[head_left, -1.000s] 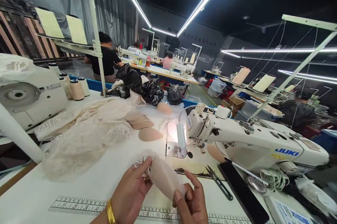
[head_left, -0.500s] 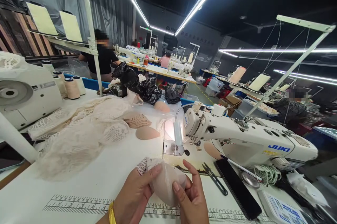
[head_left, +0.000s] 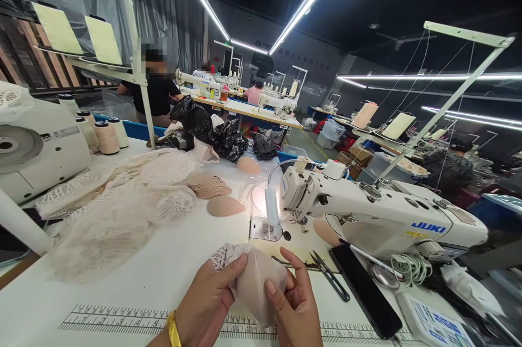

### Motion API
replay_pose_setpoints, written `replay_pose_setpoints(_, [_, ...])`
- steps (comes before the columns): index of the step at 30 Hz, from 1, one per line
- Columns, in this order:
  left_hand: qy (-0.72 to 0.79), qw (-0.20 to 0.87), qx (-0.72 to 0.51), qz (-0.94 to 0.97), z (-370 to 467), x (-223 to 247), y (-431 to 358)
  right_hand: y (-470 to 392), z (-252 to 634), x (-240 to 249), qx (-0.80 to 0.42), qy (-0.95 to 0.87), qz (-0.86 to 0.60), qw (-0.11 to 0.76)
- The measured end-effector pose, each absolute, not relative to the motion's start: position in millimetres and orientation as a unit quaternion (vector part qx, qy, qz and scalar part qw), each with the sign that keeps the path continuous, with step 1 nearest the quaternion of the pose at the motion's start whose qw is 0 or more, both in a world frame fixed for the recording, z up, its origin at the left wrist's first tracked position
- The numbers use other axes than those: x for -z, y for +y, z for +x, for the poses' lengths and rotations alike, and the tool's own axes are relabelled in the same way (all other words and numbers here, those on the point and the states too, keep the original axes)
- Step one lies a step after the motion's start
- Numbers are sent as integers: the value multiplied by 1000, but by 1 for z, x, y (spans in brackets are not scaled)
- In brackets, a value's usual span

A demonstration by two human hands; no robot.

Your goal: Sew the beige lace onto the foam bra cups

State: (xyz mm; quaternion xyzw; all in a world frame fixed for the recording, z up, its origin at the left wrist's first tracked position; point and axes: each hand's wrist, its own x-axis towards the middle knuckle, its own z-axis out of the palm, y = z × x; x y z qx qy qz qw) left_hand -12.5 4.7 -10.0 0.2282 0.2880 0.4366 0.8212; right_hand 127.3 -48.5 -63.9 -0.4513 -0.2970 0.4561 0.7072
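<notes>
Between my hands is a beige bra cup (head_left: pixel 258 284) covered in thin fabric, with white lace along its upper left edge. My left hand (head_left: pixel 212 295) pinches its left side, thumb on top. At the right side, my right hand (head_left: pixel 297 301) grips it with the thumb pressed on the front and the index finger raised. The cup is held above the table, in front of the sewing machine (head_left: pixel 367 205). Beyond it lie a single beige pad (head_left: pixel 225 206) and a stack of pads (head_left: pixel 210 186). Fingers behind the cup are partly hidden.
Thread snips (head_left: pixel 331 276) and a black phone (head_left: pixel 365 290) lie to the right. Sheer lace garments (head_left: pixel 122 227) spread over the table's left. A printed ruler (head_left: pixel 110 318) runs along the front edge. Thread cones (head_left: pixel 106 137) stand at left; a person (head_left: pixel 153 91) sits beyond.
The view has shifted slightly, so the surroundings sit a little further left. Both hands keep their hold on the bra cup, whose lower edge now hangs slightly lower.
</notes>
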Motion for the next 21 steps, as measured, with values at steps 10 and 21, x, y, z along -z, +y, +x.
replay_pose_setpoints(10, [255, 869, -355, 233, -7, 2, 6, -54, 128, 63, -416, -326, -487, 695])
replay_pose_setpoints(21, [306, 837, -409, 195, -14, -4, 18, -34, 169, 51, -459, -269, -493, 688])
